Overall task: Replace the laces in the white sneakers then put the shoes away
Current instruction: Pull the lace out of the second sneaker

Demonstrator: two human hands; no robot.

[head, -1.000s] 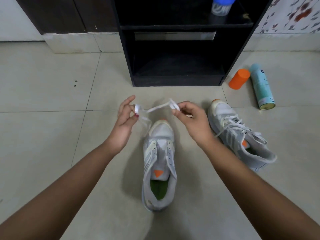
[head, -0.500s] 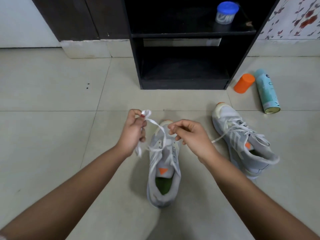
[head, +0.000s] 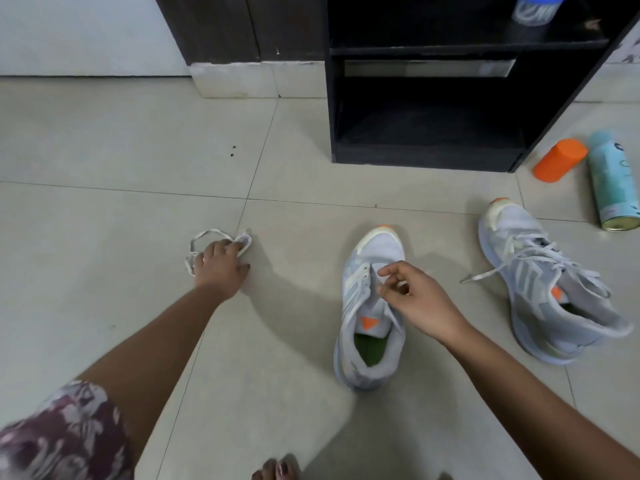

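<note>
At the near edge, at six o'clock, bare toes (head: 278,469) rest on the tiled floor (head: 104,209), with a floral garment (head: 62,434) at eight o'clock. Further out at eleven o'clock, the left hand (head: 221,265) lies low on the floor, fingers curled down over a loose lace (head: 244,240) whose loop spills out past the knuckles. At one o'clock the right hand (head: 412,296) hovers just over the tongue of the unlaced sneaker (head: 374,341), fingers loosely bent, thumb and forefinger near each other with nothing between them. This shoe stands upright, toe pointing away. The laced sneaker (head: 540,289) sits at two o'clock, one lace end trailing on the tile. Beyond it lie an orange cap (head: 559,159) and a spray can (head: 613,181). Farthest, at twelve to one o'clock, stands a black shelf unit (head: 426,161), a blue-lidded jar (head: 535,8) on its upper shelf.
</note>
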